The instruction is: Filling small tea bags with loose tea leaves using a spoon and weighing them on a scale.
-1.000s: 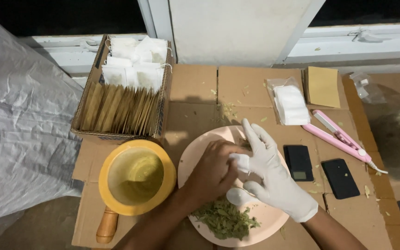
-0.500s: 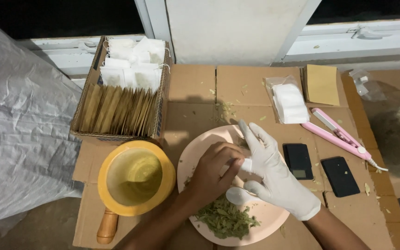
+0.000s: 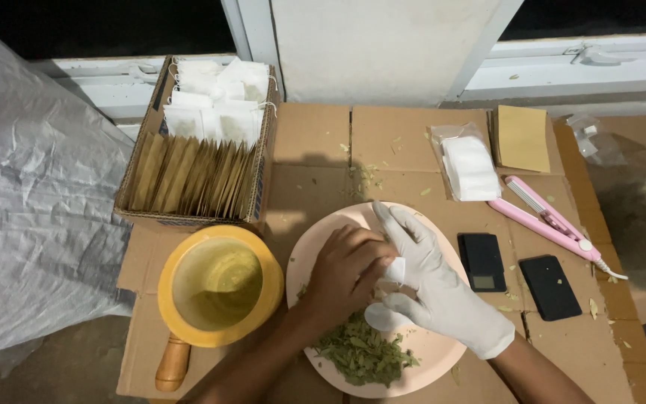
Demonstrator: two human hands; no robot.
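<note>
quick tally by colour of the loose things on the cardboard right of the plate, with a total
pink: 1, hair straightener
black: 2, small scale and flat black slab
white: 1, bag of white pads
tan: 1, paper envelope
total: 5

Pink plate (image 3: 315,247), green leaves (image 3: 364,352), yellow bowl (image 3: 220,284).

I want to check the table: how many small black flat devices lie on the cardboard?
2: one small black device right of the pink plate, the other black device further right, below the pink tool. None seems hidden.
</note>
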